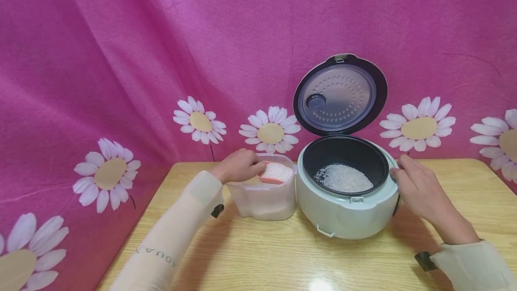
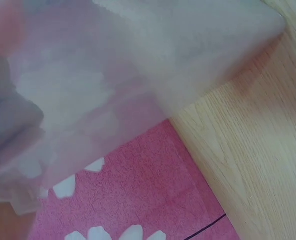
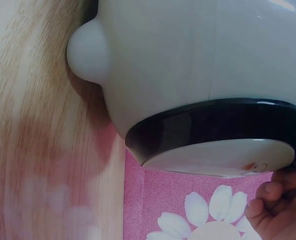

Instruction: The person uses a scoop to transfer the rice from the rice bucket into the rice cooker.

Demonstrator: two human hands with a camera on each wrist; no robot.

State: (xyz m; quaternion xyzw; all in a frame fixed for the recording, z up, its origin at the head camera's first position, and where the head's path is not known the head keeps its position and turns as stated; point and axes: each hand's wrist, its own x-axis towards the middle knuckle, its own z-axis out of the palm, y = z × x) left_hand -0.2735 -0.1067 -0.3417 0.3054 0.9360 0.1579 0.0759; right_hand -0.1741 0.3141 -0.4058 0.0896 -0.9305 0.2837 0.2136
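My left hand [image 1: 241, 165] pinches a red scoop [image 1: 271, 179] heaped with white rice, inside the mouth of a translucent plastic container [image 1: 264, 201]. More rice seems to lie low in that container. In the left wrist view its cloudy wall [image 2: 138, 65] fills the upper part, with blurred fingers [image 2: 13, 120] behind it. On the right stands a white rice cooker [image 1: 347, 219], lid [image 1: 341, 93] raised, with rice [image 1: 344, 178] in its dark inner pot [image 1: 323, 156]. My right hand [image 1: 422, 190] grips the cooker's right edge; curled fingers [image 3: 283, 195] show beside its dark band [image 3: 203, 122].
Both containers stand side by side on a light wooden table [image 1: 258, 255], near its back edge. Behind it hangs a pink cloth [image 1: 226, 48] with white daisies. A small latch loop [image 1: 325, 231] juts from the cooker's lower front.
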